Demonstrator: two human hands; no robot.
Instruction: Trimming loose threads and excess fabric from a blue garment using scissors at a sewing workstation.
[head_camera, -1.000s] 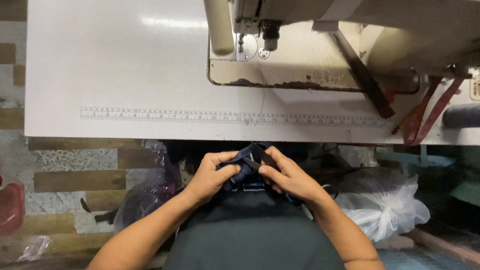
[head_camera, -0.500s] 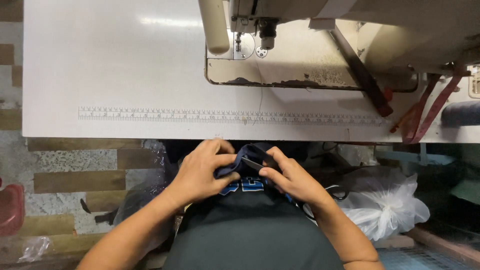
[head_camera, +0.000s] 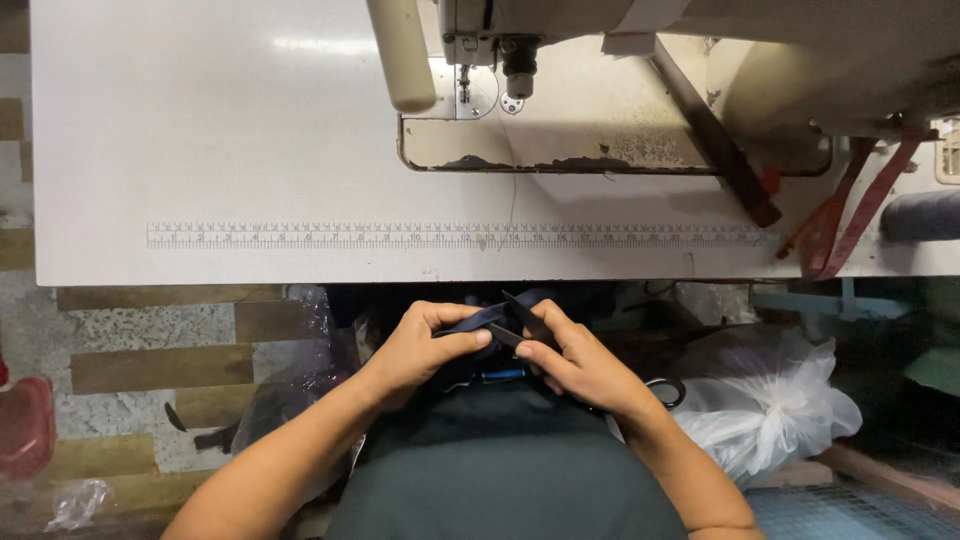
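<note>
Below the tabletop (head_camera: 250, 150) edge, over the lap, the left hand (head_camera: 420, 350) has its fingers clamped on a dark blue cloth (head_camera: 478, 322), while the right hand (head_camera: 585, 365) grips small scissors (head_camera: 520, 325), blades apart at the cloth; a sewing machine (head_camera: 600, 90) stands above

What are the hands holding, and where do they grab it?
The left hand pinches a dark blue fabric strip near its end; the right hand holds small snips by the handle.
</note>
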